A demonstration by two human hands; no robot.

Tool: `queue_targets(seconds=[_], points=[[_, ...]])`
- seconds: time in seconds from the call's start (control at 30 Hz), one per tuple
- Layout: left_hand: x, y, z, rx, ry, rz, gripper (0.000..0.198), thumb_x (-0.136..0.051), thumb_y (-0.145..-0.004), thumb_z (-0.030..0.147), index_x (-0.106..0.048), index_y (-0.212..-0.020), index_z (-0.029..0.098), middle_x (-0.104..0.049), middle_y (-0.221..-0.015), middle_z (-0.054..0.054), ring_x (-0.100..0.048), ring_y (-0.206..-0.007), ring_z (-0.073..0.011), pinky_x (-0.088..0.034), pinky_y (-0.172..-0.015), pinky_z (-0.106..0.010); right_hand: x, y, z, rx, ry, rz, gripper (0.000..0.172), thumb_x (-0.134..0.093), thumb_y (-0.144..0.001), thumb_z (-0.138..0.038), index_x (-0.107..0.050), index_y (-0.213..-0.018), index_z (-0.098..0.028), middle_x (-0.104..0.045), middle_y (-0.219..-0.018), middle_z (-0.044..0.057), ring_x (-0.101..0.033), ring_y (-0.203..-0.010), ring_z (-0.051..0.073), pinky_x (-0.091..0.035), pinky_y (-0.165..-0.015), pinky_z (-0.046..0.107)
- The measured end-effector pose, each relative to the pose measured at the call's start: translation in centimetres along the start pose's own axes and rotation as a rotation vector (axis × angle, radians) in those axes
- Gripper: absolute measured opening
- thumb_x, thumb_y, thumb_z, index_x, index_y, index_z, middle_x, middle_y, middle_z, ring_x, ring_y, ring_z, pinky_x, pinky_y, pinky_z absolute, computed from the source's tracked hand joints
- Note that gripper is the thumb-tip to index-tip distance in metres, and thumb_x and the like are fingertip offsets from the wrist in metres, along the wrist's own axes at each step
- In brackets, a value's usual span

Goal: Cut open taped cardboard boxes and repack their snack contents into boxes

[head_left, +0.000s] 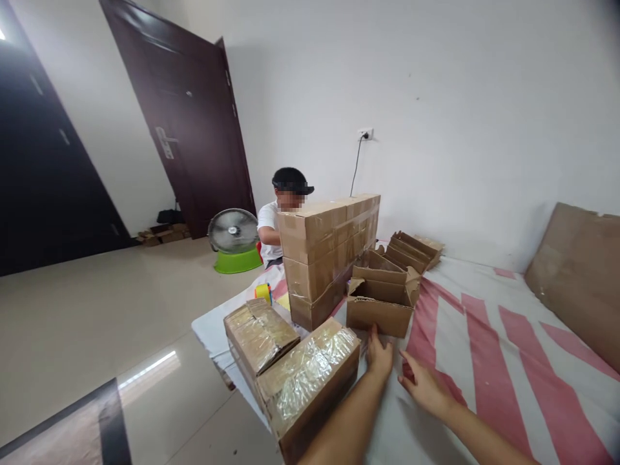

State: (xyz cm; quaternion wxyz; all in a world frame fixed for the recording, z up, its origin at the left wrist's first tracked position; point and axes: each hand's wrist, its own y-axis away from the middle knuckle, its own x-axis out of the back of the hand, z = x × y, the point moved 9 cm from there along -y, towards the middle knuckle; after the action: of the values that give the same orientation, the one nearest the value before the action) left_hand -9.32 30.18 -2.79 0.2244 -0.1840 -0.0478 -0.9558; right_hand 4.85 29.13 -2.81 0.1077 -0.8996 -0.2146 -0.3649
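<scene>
My two hands on a striped bed, among cardboard boxes.
Left hand and right hand rest spread; open box just beyond, taped box left.

Soft, even daylight fills the room, bright on the white wall. A window's glare streaks the glossy floor tiles, and the clear tape on the nearest box glints. Shadows are faint. The wide lens bends the doors and stretches the edges; focus is fairly sharp.
</scene>
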Motion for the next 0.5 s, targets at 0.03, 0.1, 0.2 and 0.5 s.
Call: queue_targets(seconds=[0.03, 0.1, 0.2, 0.5], points=[[0.0, 0.1, 0.0, -0.014, -0.015, -0.012, 0.068, -0.056, -0.077, 0.012, -0.035, -0.142, 0.01, -0.033, -0.155, -0.015, -0.03, -0.144, -0.0221, -0.022, -0.117, -0.029, 0.2, 1.0, -0.3, 0.009, -0.004, -0.015, 0.064, -0.052, -0.073, -0.036, -0.052, -0.134, -0.015, -0.061, -0.131, 0.014, -0.061, -0.116, 0.026, -0.046, -0.101, 0.039], [0.1, 0.5, -0.1, -0.039, -0.051, -0.035, 0.067, -0.056, -0.076, 0.01, -0.037, -0.141, 0.01, -0.027, -0.157, -0.014, -0.024, -0.146, -0.0208, -0.02, -0.117, -0.027, 1.1, 3.6, -0.6, 0.028, 0.001, -0.054, 0.057, -0.056, -0.073, -0.036, -0.06, -0.126, -0.017, -0.058, -0.135, 0.013, -0.056, -0.122, 0.026, -0.043, -0.105, 0.038], [0.2, 1.4, -0.4, -0.061, -0.12, -0.084, 0.061, -0.057, -0.076, 0.011, -0.042, -0.134, 0.007, -0.027, -0.156, -0.017, -0.023, -0.146, -0.0226, -0.019, -0.116, -0.027, 3.3, 8.3, 0.0, 0.007, 0.033, -0.113, 0.049, -0.058, -0.075, -0.041, -0.066, -0.118, -0.019, -0.06, -0.133, 0.012, -0.052, -0.126, 0.029, -0.037, -0.109, 0.042], [-3.7, 11.0, 1.9, -0.212, -0.272, -0.45, 0.043, -0.055, -0.081, 0.025, -0.054, -0.122, 0.011, -0.058, -0.128, -0.015, -0.048, -0.126, -0.0248, -0.033, -0.107, -0.029, 13.4, 22.7, 8.3, -0.341, 0.024, 0.317, 0.054, -0.052, -0.075, -0.059, -0.066, -0.113, -0.023, -0.064, -0.127, 0.013, -0.055, -0.121, 0.033, -0.045, -0.101, 0.044]])
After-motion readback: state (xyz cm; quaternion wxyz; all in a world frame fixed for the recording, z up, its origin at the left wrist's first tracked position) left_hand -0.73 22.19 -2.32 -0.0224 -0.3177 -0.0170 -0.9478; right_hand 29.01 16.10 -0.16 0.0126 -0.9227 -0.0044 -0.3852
